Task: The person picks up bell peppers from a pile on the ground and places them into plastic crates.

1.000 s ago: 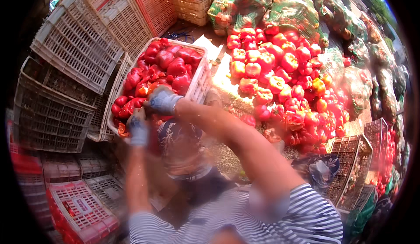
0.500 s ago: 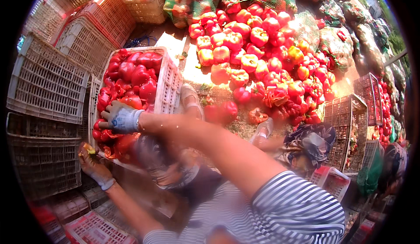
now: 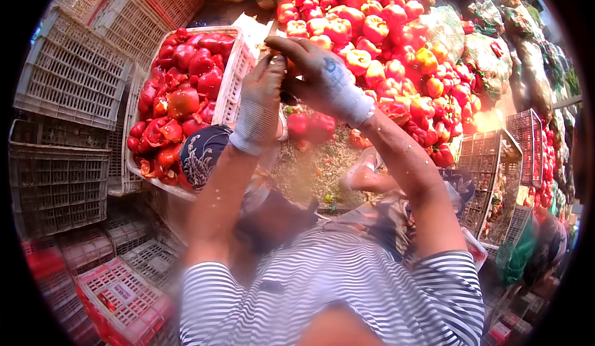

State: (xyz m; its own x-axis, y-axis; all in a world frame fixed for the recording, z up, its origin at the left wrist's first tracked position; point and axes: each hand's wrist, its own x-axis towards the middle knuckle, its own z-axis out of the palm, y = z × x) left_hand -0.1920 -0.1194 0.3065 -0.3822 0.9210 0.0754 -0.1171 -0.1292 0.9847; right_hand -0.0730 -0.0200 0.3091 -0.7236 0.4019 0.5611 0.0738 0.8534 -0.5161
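My two gloved hands meet in front of me, raised over the edge of a big heap of red, orange and yellow bell peppers (image 3: pixel 384 42). My right hand (image 3: pixel 325 79) curls over the fingertips of my left hand (image 3: pixel 260 101). A small orange bit (image 3: pixel 290 65) shows between them; the rest of what they pinch is hidden. A white plastic crate (image 3: pixel 234 76) full of red peppers (image 3: pixel 183 92) stands just left of my left hand. Two red peppers (image 3: pixel 310 126) lie on the ground below my hands.
Empty grey crates (image 3: pixel 68 79) are stacked along the left, with a red crate (image 3: pixel 121 296) at the lower left. More crates (image 3: pixel 489 160) stand on the right. Net sacks of vegetables (image 3: pixel 489 48) lie behind the heap. A dark patterned cloth (image 3: pixel 201 150) sits by the white crate.
Both hands have left the pepper crate at the left, risen and come together in front of the heap. My view has shifted toward the heap.
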